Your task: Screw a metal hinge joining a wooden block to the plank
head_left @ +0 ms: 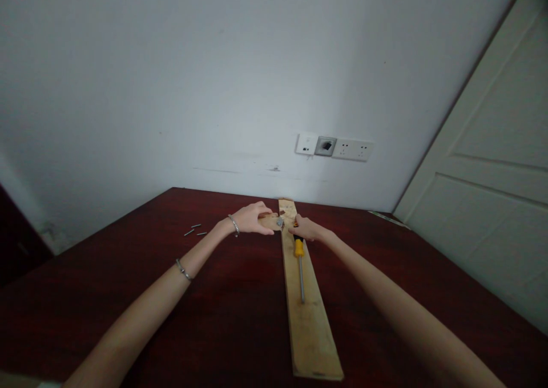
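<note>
A long wooden board [306, 319] lies on the dark red table, running from near the wall toward me. My right hand [309, 228] is closed around the handle of a yellow and black screwdriver [299, 248], whose metal shaft points back toward me above the board. To the left, my left hand [252, 218] curves with thumb and fingers apart around a small wooden piece [269, 222] that sticks out from the board's left edge. A small grey metal piece [280, 222] sits where the two wooden parts meet. Whether my left fingertips touch the wood is unclear.
Several loose screws or nails [196, 229] lie on the table [231, 308] left of my left hand. Behind the table rises a white wall with power sockets [351, 149]. A pale panelled door [492, 165] stands at the right.
</note>
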Motion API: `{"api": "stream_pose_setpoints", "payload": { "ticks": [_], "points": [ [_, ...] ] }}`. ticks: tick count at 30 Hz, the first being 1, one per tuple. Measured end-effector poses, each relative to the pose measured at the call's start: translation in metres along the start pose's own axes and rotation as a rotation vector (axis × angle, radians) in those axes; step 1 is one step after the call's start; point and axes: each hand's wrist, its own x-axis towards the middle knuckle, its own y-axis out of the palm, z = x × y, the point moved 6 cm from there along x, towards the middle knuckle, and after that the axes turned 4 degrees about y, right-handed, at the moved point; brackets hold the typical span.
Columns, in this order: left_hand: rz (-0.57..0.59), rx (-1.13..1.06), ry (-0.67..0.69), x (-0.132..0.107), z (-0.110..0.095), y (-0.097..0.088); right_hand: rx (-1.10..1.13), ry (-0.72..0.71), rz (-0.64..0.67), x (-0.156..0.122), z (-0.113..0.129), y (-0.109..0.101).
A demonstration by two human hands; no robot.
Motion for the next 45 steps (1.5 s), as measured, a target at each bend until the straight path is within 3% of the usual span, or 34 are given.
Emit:
{"api": "stream_pose_setpoints", "payload": {
  "ticks": [7,14,20,28,33,38,45],
  "points": [
    [0.030,0.000,-0.003,0.000,-0.003,-0.001,-0.081,0.011,-0.086,-0.001,0.004,0.014],
    [0.024,0.019,0.017,0.000,-0.006,-0.001,-0.122,0.031,-0.148,-0.008,0.004,0.015],
    [0.039,0.038,0.013,0.000,-0.005,0.003,-0.134,0.045,-0.203,-0.015,-0.001,-0.007],
    [0.066,0.061,-0.011,0.000,0.003,0.012,-0.097,-0.039,-0.294,-0.020,0.003,-0.033],
    [0.054,0.057,-0.006,0.000,0.007,0.014,0.006,-0.221,-0.382,-0.028,0.018,-0.049],
    [0.045,0.068,0.000,0.001,0.005,0.014,0.091,-0.568,-0.287,-0.043,0.051,-0.050],
    [0.014,0.040,0.012,0.001,0.005,0.013,0.091,-0.691,-0.279,-0.046,0.062,-0.037]
  ]
}}
